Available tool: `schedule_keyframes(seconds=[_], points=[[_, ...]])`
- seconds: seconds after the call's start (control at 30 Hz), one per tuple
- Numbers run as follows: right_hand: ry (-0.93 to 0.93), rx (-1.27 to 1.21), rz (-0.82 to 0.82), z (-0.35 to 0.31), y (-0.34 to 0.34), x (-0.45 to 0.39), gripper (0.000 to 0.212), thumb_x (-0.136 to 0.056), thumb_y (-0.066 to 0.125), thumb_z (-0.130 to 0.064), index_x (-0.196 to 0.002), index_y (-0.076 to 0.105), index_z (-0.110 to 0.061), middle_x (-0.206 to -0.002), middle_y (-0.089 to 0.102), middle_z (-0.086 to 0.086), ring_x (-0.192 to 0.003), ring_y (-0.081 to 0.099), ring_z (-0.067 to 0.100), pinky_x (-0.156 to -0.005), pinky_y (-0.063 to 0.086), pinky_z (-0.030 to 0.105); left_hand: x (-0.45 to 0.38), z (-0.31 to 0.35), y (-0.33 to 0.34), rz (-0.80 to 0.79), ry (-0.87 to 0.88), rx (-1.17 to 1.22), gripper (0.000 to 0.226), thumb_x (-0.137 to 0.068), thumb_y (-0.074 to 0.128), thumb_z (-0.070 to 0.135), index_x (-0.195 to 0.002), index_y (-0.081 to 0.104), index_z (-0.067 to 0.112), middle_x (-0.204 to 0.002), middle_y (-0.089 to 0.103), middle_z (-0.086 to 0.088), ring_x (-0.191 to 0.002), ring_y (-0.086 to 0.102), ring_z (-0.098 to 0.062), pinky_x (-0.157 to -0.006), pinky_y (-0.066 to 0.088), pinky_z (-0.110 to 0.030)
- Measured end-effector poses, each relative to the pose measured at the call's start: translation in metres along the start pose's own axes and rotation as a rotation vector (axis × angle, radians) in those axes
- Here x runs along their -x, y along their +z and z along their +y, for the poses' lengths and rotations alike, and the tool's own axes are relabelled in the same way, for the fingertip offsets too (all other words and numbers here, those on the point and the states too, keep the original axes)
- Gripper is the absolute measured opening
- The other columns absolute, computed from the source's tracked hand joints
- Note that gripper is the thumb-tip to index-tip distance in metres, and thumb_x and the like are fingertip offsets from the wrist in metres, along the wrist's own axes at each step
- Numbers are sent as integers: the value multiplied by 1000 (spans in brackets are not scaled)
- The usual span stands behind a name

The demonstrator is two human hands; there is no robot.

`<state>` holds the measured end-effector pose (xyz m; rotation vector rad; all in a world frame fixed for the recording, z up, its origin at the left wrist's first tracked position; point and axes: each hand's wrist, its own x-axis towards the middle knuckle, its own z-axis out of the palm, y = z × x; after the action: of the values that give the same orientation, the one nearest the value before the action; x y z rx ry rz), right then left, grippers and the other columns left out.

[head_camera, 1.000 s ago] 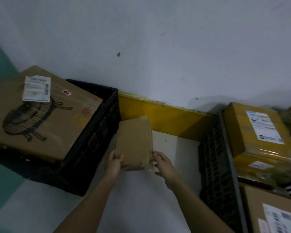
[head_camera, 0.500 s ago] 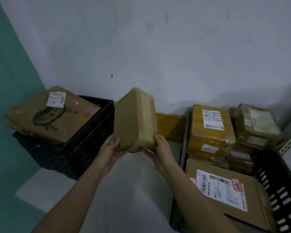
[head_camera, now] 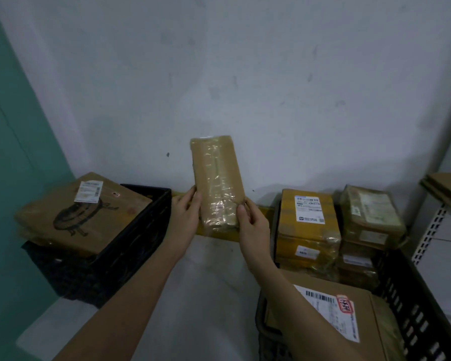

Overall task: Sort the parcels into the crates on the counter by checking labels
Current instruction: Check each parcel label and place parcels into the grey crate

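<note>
Between the two black crates, above the white surface, the left hand and right hand each grip a side of the upright parcel, probably to find its label, which does not show.

Both hands hold a parcel (taped) upright.

Pale counter set against a wall, with a yellow strip along its back edge. A black crate stands at the counter's back left corner; a second black crate stands on its right side. Bare countertop lies between the two crates.
</note>
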<state>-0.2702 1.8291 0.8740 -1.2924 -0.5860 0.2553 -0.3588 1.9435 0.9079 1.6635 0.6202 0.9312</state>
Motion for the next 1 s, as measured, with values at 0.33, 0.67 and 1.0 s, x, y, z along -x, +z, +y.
schedule_keyframes(seconds=[0.33, 0.67, 1.0], points=[[-536, 528, 122, -5, 38, 4, 40, -92, 71, -15, -131, 66, -21, -134, 56, 9, -125, 46, 25, -97, 45, 31, -6, 10, -14, -51, -171, 361, 75, -76, 68, 62, -141, 43, 33, -127, 65, 8, -105, 67, -7, -75, 55, -32], [-575, 645, -65, 5, 77, 5, 42, -94, 58, -41, -130, 65, -22, -129, 57, -2, -119, 45, 12, -98, 47, 29, -45, -19, -67, -43, -233, 328, 71, -78, 81, 35, -140, 47, 27, -127, 67, -2, -113, 66, -26, -94, 55, -53], [244, 65, -291, -5, 65, -14, 71, -76, 67, -66, -138, 46, -39, -128, 62, -3, -99, 71, 12, -72, 60, 27, -50, -46, -126, -361, -259, 389, 66, -76, 76, 34, -137, 56, 21, -126, 70, -4, -117, 66, -25, -96, 53, -41]])
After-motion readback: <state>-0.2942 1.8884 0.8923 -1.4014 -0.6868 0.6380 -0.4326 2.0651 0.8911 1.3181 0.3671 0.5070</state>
